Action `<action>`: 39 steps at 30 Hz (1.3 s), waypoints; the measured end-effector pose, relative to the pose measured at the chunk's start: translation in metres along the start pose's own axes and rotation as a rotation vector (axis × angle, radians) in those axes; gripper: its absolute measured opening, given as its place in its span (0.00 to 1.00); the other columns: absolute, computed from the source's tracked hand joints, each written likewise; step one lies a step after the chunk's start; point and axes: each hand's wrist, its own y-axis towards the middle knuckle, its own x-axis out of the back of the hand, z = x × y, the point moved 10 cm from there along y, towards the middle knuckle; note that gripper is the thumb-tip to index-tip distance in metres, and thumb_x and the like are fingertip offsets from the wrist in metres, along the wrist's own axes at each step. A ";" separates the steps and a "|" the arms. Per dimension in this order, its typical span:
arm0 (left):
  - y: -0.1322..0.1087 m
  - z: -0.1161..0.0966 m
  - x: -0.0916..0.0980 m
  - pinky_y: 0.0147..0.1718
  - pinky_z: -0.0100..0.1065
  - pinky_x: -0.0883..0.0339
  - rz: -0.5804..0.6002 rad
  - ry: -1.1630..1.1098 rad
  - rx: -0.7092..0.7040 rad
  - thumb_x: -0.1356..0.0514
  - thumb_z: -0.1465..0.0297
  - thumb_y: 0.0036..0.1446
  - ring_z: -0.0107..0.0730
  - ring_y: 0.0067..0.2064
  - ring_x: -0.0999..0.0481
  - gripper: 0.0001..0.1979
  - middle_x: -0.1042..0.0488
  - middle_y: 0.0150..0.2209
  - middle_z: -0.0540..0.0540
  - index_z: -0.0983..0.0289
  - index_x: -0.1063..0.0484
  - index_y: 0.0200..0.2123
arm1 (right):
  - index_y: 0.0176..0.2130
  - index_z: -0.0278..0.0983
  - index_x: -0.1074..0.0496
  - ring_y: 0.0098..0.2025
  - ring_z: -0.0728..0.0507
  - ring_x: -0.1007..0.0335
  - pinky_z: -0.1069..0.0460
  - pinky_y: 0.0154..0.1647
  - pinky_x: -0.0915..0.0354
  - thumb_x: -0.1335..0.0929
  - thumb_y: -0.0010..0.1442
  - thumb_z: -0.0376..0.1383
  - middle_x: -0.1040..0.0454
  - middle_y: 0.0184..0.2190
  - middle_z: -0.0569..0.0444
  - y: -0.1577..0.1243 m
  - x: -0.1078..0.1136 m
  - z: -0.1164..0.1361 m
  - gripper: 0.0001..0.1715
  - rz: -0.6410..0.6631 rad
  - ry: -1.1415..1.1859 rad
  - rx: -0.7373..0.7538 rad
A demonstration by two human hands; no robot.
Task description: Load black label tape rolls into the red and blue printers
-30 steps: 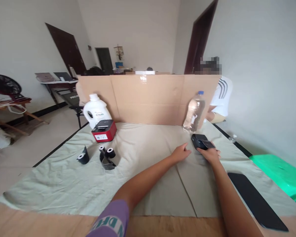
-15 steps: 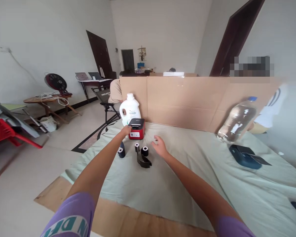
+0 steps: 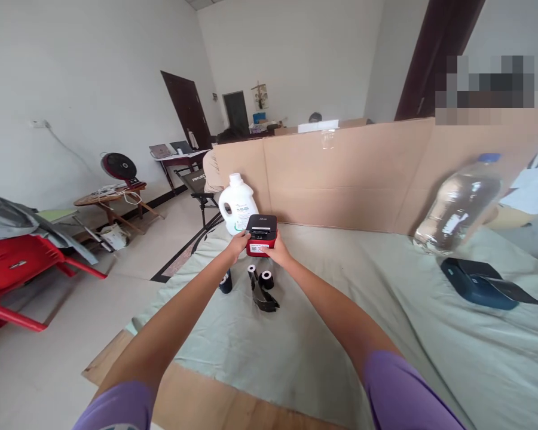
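A small black-and-red label printer [image 3: 262, 226] with a white sticker on its front sits in front of the white jug. My left hand [image 3: 238, 245] grips its left side, thumb near the top edge. On the other side my right hand [image 3: 280, 251] is closed against the right front corner, its thumb across the front. Just nearer to me lie two black ribbon rolls [image 3: 266, 279] with white cores, joined by a loose dark strip [image 3: 263, 300]. A further dark roll [image 3: 226, 283] is partly hidden behind my left forearm.
The white handled jug [image 3: 238, 203] stands behind the printer, before a cardboard panel [image 3: 341, 179]. To the right are a large clear bottle [image 3: 459, 206] with a blue cap and a dark blue device [image 3: 479, 286]. A pale green cloth [image 3: 332, 340] covers the wooden tabletop [image 3: 215, 394].
My right hand has moved left and forward from over the cloth onto the printer. My left hand stays on the printer's left side. The camera view has shifted.
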 end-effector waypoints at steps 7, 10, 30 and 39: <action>-0.097 -0.035 -0.099 0.69 0.43 0.51 0.181 -0.189 -0.303 0.44 0.62 0.63 0.38 0.69 0.40 0.24 0.35 0.65 0.51 0.57 0.33 0.62 | 0.67 0.40 0.50 0.61 0.34 0.35 0.39 0.61 0.37 0.27 0.56 0.41 0.33 0.62 0.44 -0.099 0.129 0.076 0.48 -0.067 -0.214 0.207; -0.142 -0.034 -0.139 0.70 0.43 0.53 0.271 -0.197 -0.333 0.45 0.62 0.63 0.38 0.69 0.42 0.27 0.38 0.67 0.51 0.59 0.35 0.64 | 0.68 0.39 0.50 0.62 0.32 0.36 0.37 0.61 0.38 0.27 0.56 0.45 0.34 0.62 0.41 -0.156 0.171 0.093 0.49 -0.153 -0.418 0.184; -0.217 0.008 -0.169 0.69 0.43 0.47 0.261 -0.303 -0.396 0.46 0.59 0.66 0.40 0.68 0.39 0.30 0.39 0.68 0.53 0.57 0.43 0.69 | 0.71 0.37 0.59 0.57 0.30 0.40 0.31 0.57 0.37 0.29 0.58 0.46 0.40 0.54 0.40 -0.250 0.185 0.082 0.54 -0.299 -0.717 0.217; -0.217 0.018 -0.174 0.68 0.42 0.47 0.283 -0.301 -0.365 0.46 0.59 0.66 0.39 0.69 0.41 0.31 0.42 0.69 0.52 0.57 0.45 0.69 | 0.71 0.39 0.59 0.59 0.31 0.42 0.31 0.58 0.37 0.30 0.59 0.43 0.43 0.57 0.39 -0.253 0.183 0.087 0.52 -0.293 -0.745 0.268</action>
